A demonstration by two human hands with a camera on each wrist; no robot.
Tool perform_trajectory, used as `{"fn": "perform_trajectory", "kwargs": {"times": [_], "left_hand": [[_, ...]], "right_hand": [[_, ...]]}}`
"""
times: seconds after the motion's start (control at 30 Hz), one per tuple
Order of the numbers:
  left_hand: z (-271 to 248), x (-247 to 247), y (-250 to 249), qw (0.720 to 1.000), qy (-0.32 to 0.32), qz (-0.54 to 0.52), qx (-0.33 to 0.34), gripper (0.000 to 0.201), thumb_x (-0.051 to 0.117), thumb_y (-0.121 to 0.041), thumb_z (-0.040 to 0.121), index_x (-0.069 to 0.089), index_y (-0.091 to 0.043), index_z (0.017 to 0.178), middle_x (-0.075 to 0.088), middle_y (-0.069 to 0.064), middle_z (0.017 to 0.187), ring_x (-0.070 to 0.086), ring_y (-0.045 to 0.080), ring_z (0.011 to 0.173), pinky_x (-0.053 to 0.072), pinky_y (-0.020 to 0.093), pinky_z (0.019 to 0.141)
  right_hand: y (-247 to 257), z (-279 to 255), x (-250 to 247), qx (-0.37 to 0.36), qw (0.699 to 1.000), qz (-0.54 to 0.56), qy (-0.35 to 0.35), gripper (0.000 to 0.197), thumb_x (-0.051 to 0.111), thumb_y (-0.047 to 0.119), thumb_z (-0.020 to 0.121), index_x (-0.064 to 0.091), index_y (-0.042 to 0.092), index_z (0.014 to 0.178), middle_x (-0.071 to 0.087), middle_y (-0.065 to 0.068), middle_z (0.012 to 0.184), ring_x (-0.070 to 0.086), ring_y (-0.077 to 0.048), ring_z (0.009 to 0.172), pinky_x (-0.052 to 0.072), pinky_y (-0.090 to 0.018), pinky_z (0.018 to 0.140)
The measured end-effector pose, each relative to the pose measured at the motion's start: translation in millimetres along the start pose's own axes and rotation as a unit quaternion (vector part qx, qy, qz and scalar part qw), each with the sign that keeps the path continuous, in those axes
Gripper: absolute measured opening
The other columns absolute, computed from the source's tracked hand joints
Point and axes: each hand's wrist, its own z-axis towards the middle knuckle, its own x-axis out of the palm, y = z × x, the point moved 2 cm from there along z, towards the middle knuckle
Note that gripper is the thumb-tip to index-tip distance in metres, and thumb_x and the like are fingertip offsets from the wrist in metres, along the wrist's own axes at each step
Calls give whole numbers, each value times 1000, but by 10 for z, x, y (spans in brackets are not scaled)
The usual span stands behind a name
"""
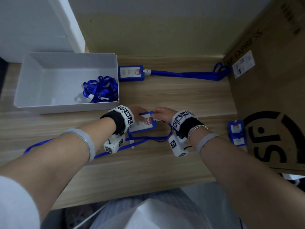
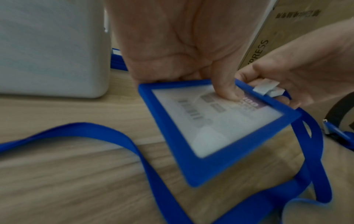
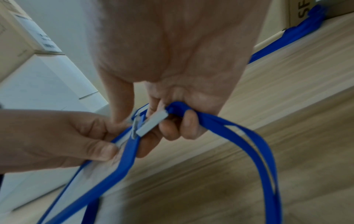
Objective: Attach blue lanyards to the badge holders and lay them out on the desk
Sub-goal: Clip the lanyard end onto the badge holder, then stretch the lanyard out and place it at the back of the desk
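Observation:
My left hand [image 1: 137, 114] grips a blue badge holder [image 1: 143, 125] with a white card in it, thumb pressed on its clear front [image 2: 220, 121]. My right hand [image 1: 160, 114] pinches the white clip [image 3: 151, 125] of a blue lanyard [image 1: 148, 139] at the holder's top edge. The clip [image 2: 267, 89] sits right at the frame's rim. The lanyard's strap [image 3: 264, 159] loops down onto the desk and trails left under my left arm. A finished badge holder [image 1: 131, 73] with its lanyard [image 1: 186, 74] lies stretched out at the back.
A white tray [image 1: 33, 83] at the back left holds a tangle of blue lanyards [image 1: 100, 90]. A stack of blue badge holders [image 1: 236, 135] lies at the right, against a large cardboard box [image 1: 272, 90]. The wooden desk [image 1: 148, 176] ends near my lap.

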Motion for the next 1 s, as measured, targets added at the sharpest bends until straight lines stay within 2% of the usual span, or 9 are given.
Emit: {"fn": "perform_trajectory", "kwargs": {"times": [0.1, 0.2, 0.33, 0.47, 0.6, 0.77, 0.87, 0.93, 1.0], "left_hand": [[-2, -20, -3, 1000, -8, -19, 6, 42, 51, -19, 93, 46, -8, 133, 54, 13, 133, 51, 28, 121, 40, 31, 94], [-15, -24, -11, 999, -30, -41, 20, 50, 52, -17, 93, 37, -12, 140, 48, 11, 139, 47, 26, 126, 38, 30, 99], [-20, -17, -38, 996, -60, -58, 42, 49, 51, -17, 94, 34, -14, 139, 50, 15, 134, 52, 29, 118, 35, 23, 81], [-26, 17, -71, 997, -68, -20, 39, 70, 65, -31, 84, 28, -20, 142, 47, 9, 137, 50, 27, 121, 40, 29, 93], [19, 52, -96, 994, -66, 77, 35, 98, 78, -39, 68, 20, -21, 145, 40, 6, 141, 46, 28, 125, 41, 38, 99], [60, 19, -94, 982, -124, 139, 39, 88, 71, -45, 73, 23, -21, 144, 40, 3, 140, 46, 26, 124, 39, 39, 101], [63, -36, -117, 980, -144, 134, 31, 83, 67, -42, 77, 22, -23, 144, 37, 0, 145, 42, 25, 130, 33, 44, 106], [64, -87, -138, 981, -156, 116, 27, 81, 68, -38, 78, 23, -22, 144, 38, 0, 145, 43, 25, 129, 33, 46, 107], [74, -132, -156, 981, -173, 88, 22, 78, 69, -34, 77, 26, -20, 141, 45, 2, 140, 49, 25, 123, 35, 45, 105]], "right_hand": [[-56, 16, -65, -9, 998, -57, -1, 10, 56, 22, 93, 62, 15, 90, 55, 9, 70, 48, -5, 63, 37, -17, 58], [-86, 3, -113, -12, 998, -68, -3, 20, 57, 24, 92, 66, 18, 76, 58, 9, 67, 48, -3, 59, 35, -16, 56], [-104, -4, -158, -11, 997, -70, -6, 24, 55, 23, 93, 71, 5, 96, 61, 8, 69, 47, -5, 59, 37, -16, 59], [-144, 56, -202, -4, 996, -84, -38, 21, 57, 26, 91, 70, 11, 81, 63, 3, 71, 50, -8, 63, 42, -26, 72], [-138, 82, -216, -7, 997, -68, -48, 19, 54, 21, 93, 67, 10, 84, 62, 6, 67, 54, -5, 64, 43, -20, 69], [-183, 97, -268, 9, 995, 59, -75, 43, 42, 27, 99, 64, 9, 67, 61, 4, 43, 52, -6, 42, 42, -21, 56], [-243, 99, -394, 37, 992, 70, -101, 54, 33, 43, 99, 65, 6, 77, 60, 2, 44, 54, -11, 46, 45, -27, 67], [-247, 75, -498, 37, 991, 62, -109, 54, 34, 46, 98, 64, 11, 70, 58, -1, 53, 53, -15, 55, 44, -31, 76], [-218, 7, -612, 25, 992, 58, -109, 48, 43, 43, 95, 64, 14, 65, 53, 3, 48, 48, -13, 52, 44, -29, 72]]}}
